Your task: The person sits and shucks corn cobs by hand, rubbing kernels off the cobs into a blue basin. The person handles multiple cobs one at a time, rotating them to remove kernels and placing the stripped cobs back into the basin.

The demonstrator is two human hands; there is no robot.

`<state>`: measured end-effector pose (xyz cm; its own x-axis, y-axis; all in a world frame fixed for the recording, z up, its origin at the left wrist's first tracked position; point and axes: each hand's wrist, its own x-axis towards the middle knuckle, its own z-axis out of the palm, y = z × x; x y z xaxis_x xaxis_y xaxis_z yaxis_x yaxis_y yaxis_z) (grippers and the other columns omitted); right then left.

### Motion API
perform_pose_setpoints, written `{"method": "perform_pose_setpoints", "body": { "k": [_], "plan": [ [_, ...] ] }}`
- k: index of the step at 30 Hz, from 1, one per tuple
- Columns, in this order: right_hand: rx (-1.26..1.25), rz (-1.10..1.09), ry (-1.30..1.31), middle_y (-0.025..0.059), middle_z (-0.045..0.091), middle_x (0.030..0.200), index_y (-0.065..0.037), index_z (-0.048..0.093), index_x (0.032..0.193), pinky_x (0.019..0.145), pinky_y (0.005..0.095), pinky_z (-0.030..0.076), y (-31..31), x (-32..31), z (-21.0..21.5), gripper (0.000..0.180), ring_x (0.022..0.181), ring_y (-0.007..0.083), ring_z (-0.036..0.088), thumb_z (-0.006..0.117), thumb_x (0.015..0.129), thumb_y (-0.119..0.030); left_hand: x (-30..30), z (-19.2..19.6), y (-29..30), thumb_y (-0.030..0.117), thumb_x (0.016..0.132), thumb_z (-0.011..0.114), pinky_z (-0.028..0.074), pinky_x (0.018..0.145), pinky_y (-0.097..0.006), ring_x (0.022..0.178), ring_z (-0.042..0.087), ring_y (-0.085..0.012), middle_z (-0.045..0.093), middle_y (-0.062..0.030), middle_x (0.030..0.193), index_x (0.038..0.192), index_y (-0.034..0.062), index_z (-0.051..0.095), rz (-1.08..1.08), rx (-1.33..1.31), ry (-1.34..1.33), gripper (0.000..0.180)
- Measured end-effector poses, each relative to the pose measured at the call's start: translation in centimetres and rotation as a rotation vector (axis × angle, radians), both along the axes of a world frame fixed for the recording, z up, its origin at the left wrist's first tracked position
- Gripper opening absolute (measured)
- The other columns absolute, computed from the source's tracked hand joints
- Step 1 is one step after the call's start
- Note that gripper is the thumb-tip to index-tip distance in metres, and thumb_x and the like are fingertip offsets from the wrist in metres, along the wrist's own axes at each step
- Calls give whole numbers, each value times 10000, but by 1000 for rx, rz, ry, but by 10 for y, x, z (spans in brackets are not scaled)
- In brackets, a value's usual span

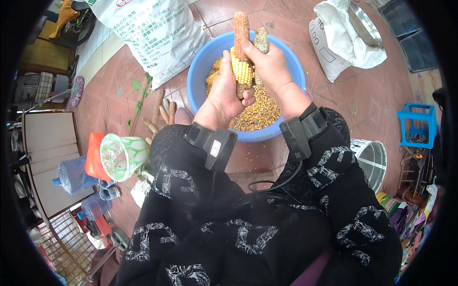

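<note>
While clasping partly stripped corn cob [242, 72] in curled left hand [223, 94], gripping greyish cob [261, 40] in curled right hand [274, 67]: likely light, stiff; hold by bare end.

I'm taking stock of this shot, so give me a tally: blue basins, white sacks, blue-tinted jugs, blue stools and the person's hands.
Basin: 1
Sacks: 2
Jugs: 2
Stool: 1
Hands: 2 (left hand, right hand)
Total: 8
</note>
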<state>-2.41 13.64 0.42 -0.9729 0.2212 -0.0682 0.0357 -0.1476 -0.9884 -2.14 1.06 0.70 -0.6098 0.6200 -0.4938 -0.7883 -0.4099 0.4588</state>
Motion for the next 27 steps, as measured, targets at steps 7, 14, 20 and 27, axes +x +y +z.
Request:
{"method": "perform_pose_setpoints", "body": {
  "k": [7, 14, 20, 27],
  "plan": [
    [-350, 153, -112, 89, 675, 923, -3, 648, 1041, 726, 321, 517, 23, -4, 18, 298, 806, 176, 643, 632, 926, -278, -3, -6, -5, 670, 958, 293, 356, 386, -251, 416, 426, -133, 605, -91, 819, 1129, 170, 562, -72, 111, 9, 594],
    [-375, 171, -99, 95, 673, 930, 1, 641, 1034, 739, 327, 521, 25, -7, 17, 286, 824, 181, 643, 628, 924, -263, 2, -1, 0, 640, 967, 316, 389, 428, -279, 449, 456, -158, 578, -92, 780, 1135, 137, 548, -84, 240, 39, 579],
    [-365, 170, -129, 102, 673, 939, 5, 630, 1035, 734, 342, 528, 27, -6, 17, 277, 830, 187, 652, 634, 918, -246, -2, -3, -2, 603, 986, 295, 401, 454, -263, 510, 504, -177, 563, -87, 743, 1075, 80, 566, -85, 238, 19, 596],
    [-459, 80, -141, 120, 666, 917, 14, 614, 1051, 699, 356, 555, 26, -11, 10, 276, 797, 213, 664, 630, 925, -231, 4, 4, 5, 456, 1011, 425, 444, 458, -251, 632, 589, -140, 632, -59, 836, 1162, 41, 564, 78, -423, 390, 464]
  ]
}}
